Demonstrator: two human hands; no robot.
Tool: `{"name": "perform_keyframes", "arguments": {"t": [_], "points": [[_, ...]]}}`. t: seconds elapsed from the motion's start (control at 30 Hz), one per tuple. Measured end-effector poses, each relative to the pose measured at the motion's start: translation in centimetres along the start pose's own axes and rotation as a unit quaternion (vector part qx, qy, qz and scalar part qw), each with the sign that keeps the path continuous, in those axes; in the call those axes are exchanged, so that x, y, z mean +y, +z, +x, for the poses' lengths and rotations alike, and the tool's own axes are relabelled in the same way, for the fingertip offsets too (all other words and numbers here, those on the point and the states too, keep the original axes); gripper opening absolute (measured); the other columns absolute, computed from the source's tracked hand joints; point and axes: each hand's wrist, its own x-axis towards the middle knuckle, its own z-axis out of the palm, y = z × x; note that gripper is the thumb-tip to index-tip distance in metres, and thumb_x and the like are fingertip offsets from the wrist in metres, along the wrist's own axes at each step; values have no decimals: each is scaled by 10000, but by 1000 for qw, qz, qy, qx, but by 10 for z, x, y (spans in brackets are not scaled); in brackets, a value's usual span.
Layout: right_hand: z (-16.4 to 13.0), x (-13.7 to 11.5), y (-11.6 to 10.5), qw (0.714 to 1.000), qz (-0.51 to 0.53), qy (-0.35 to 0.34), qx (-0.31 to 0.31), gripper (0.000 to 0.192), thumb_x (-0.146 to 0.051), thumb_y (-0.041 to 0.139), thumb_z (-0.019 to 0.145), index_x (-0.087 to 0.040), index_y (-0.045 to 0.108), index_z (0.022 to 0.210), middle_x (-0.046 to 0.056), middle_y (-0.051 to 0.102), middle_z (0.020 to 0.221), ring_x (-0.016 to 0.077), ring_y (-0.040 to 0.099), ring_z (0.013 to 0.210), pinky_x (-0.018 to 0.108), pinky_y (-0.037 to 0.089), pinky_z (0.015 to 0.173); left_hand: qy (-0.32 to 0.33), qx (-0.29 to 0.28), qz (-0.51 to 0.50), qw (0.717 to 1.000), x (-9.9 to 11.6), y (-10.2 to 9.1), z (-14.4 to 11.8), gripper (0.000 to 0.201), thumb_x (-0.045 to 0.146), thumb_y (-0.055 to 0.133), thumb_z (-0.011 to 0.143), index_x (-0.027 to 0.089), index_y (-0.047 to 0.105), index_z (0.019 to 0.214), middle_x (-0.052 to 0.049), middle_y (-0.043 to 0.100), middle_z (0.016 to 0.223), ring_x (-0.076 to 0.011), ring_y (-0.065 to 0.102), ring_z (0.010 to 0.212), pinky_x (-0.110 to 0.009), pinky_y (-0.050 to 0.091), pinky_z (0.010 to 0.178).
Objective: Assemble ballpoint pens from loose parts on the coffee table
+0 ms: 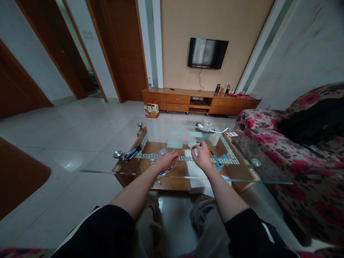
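Note:
My left hand (166, 160) is over the near part of the glass coffee table (107, 171), with its fingers pinched together. A bit of red shows at its fingertips, but I cannot make out what is held. To its right, my right hand (202, 154) is raised with thumb and forefinger curled close. A thin pale piece (185, 149) shows between the hands; which hand has it is unclear. Under the left hand lies a clear plastic packet (168, 170). A blue pen (216, 160) rests right of my right hand, beside a small round blue item (224, 156).
Several pens (132, 153) lie in a bunch at the table's left. A basket (205, 133) with a plastic bag stands at the far right, near a red-and-white card (232, 134). White paper (197, 175) shows below the glass. A floral sofa (301, 161) flanks the right side.

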Motion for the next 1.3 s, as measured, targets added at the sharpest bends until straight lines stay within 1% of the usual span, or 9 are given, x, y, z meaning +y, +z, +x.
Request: {"name": "perform_keyframes", "arguments": {"t": [0.17, 0.27, 0.37, 0.47, 0.67, 0.8, 0.97, 1.13, 1.3], "points": [[-1, -4, 3, 999, 39, -17, 2, 172, -270, 520, 918, -190, 644, 1007, 136, 457, 1293, 271, 490, 1148, 401, 405, 1018, 38, 57, 0, 998, -2, 3, 0, 254, 274, 430, 996, 254, 636, 1144, -56, 507, 1404, -174, 619, 1031, -301, 502, 868], [-3, -7, 7, 997, 77, -28, 4, 157, -267, 523, 916, -191, 639, 989, 136, 467, 1275, 270, 481, 1188, 410, 400, 1041, 39, 56, 7, 998, -2, 6, 0, 265, 263, 454, 985, 259, 640, 1173, -56, 447, 1470, -187, 618, 1054, -311, 514, 869], [-4, -9, 11, 992, 122, -23, 2, 162, -283, 509, 926, -191, 629, 983, 135, 491, 1237, 261, 506, 1169, 413, 429, 1015, 44, 41, 9, 998, -2, 8, 2, 278, 257, 441, 988, 248, 638, 1184, -66, 544, 1345, -181, 627, 1022, -291, 517, 842], [-5, -10, 16, 985, 171, -11, -10, 181, -314, 482, 947, -192, 600, 1007, 120, 526, 1166, 212, 577, 975, 366, 495, 899, 55, 29, 11, 998, -2, 10, 3, 271, 257, 432, 992, 239, 639, 1166, -63, 612, 1184, -172, 633, 978, -273, 511, 821], [-7, -12, 19, 983, 178, 37, 35, 322, -329, 486, 950, -155, 477, 1222, 124, 547, 1137, 168, 563, 762, 331, 508, 790, 41, 37, 4, 998, -3, 11, 4, 294, 253, 425, 997, 248, 612, 1224, -65, 621, 1172, -174, 639, 974, -268, 505, 821], [-10, -18, 14, 981, 186, -39, -39, 271, -236, 451, 957, -192, 542, 1209, 98, 579, 1130, 188, 580, 888, 344, 486, 894, 48, 48, 6, 998, -3, 12, 4, 283, 259, 435, 995, 241, 616, 1212, -70, 627, 1155, -175, 645, 967, -267, 515, 810], [-13, -21, 27, 967, 204, -120, -97, 477, -67, 444, 889, -233, 558, 1322, 90, 585, 1201, 215, 535, 1150, 396, 420, 1042, 74, 79, 6, 994, 1, 12, 5, 297, 220, 476, 970, 240, 608, 1236, -74, 619, 1210, -181, 649, 989, -270, 532, 804], [-15, -19, 44, 966, 197, -120, -118, 548, -33, 430, 872, -222, 533, 1377, 99, 592, 1236, 213, 531, 1169, 408, 409, 1060, 115, 84, -3, 990, 2, 11, 5, 269, 196, 497, 950, 218, 649, 1171, -79, 630, 1190, -181, 644, 979, -269, 527, 812], [-14, -14, 40, 973, 186, -96, -96, 509, -88, 495, 878, -183, 520, 1378, 124, 576, 1261, 224, 532, 1160, 400, 414, 1051, 128, 45, -6, 991, -2, 13, 5, 225, 239, 491, 966, 217, 683, 1082, -63, 642, 1043, -161, 640, 889, -245, 499, 747]]}}
